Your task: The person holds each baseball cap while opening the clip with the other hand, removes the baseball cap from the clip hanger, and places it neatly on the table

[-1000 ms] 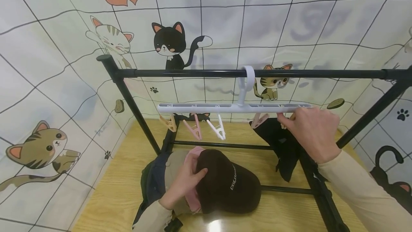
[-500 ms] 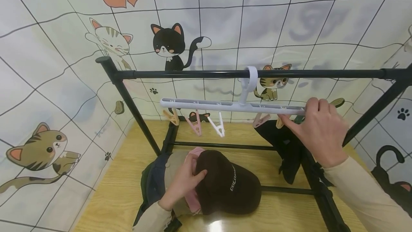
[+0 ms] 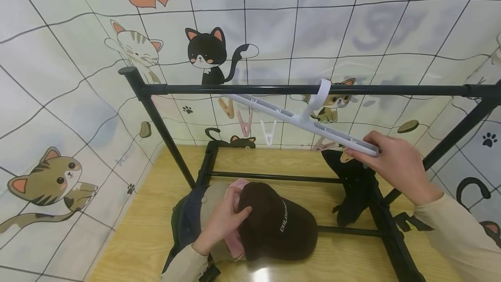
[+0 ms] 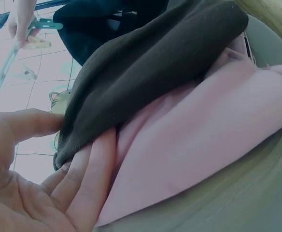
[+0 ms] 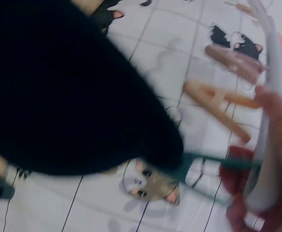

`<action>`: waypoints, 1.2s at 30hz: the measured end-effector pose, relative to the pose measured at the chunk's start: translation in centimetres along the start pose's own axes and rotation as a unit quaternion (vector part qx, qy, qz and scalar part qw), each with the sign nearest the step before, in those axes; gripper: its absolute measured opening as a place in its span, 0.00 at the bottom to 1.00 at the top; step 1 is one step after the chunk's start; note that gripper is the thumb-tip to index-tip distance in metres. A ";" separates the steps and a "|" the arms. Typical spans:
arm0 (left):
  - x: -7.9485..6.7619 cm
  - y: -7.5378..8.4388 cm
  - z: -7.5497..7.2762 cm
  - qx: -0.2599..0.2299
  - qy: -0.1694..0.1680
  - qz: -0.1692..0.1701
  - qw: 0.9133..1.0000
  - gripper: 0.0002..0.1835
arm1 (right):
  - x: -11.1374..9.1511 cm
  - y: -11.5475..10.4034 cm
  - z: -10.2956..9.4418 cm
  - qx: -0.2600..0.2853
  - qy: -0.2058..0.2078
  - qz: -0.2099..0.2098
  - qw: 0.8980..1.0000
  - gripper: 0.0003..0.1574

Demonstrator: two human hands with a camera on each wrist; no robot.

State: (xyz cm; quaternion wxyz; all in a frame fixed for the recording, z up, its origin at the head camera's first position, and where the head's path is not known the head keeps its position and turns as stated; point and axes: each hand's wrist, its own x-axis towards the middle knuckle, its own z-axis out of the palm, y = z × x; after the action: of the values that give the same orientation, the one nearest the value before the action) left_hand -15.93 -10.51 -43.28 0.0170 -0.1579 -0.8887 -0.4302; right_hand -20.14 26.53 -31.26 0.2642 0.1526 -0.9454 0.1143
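Note:
My left hand (image 3: 223, 221) pinches the edge of a dark brown baseball cap (image 3: 278, 229), thumb outside and fingers inside, as the left wrist view shows. The cap lies over a pink cap (image 4: 204, 140) and a beige one (image 3: 209, 203). Up at the rack, my right hand (image 3: 395, 160) grips the right end of a white clip hanger (image 3: 270, 109). The hanger tilts, its right end lower and its hook over the black rail (image 3: 219, 89). A black fabric item (image 3: 350, 203) hangs under the right end by a green clip (image 5: 218, 162), beside an orange clip (image 5: 213, 101).
Several coloured clips, including a white clip (image 3: 268, 134), dangle along the hanger's left half. The rack's black side frames and lower bars (image 3: 274, 177) stand on a wood-grain surface (image 3: 137, 238). A cat-print tiled backdrop (image 3: 274, 47) closes off the back and sides.
My right hand has moved right and slightly down with the hanger's end. The hanger has swung from level to tilted, and its hook has slid right along the rail. My left hand stays put.

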 end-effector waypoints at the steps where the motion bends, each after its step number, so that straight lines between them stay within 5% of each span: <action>1: 0.0 0.0 -0.1 -0.001 -0.003 0.001 1.000 0.21 | -0.1 0.2 -0.1 -0.001 0.001 -0.015 1.000 0.25; 7: 0.5 0.3 -1.4 0.016 -0.023 0.016 0.999 0.18 | -0.3 1.4 -1.1 -0.034 0.047 -0.104 0.993 0.23; 13: 1.3 0.6 -3.1 0.088 0.020 0.048 0.995 0.07 | 0.4 1.9 -2.2 -0.050 0.066 -0.164 0.983 0.24; 19: 1.4 1.1 -3.9 0.124 0.035 0.027 0.991 0.05 | 0.7 1.7 -2.7 -0.058 0.055 -0.192 0.978 0.22; 26: 1.7 1.9 -3.7 0.147 0.056 0.057 0.986 0.03 | 1.6 1.0 -3.0 -0.068 0.044 -0.229 0.970 0.22; 32: 2.4 3.3 -2.7 0.190 0.051 0.091 0.976 0.02 | 2.6 0.0 -3.5 -0.077 0.038 -0.251 0.964 0.22; 36: 3.0 4.3 -1.7 0.168 0.030 0.109 0.979 0.02 | 3.1 -0.7 -3.8 -0.073 0.024 -0.255 0.964 0.21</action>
State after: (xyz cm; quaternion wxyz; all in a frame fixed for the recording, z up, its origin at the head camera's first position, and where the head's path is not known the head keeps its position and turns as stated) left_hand -17.69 -8.58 -38.44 0.1169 -0.2360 -0.9247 -0.2749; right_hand -20.70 26.30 -26.35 0.3172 0.3658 -0.8747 -0.0226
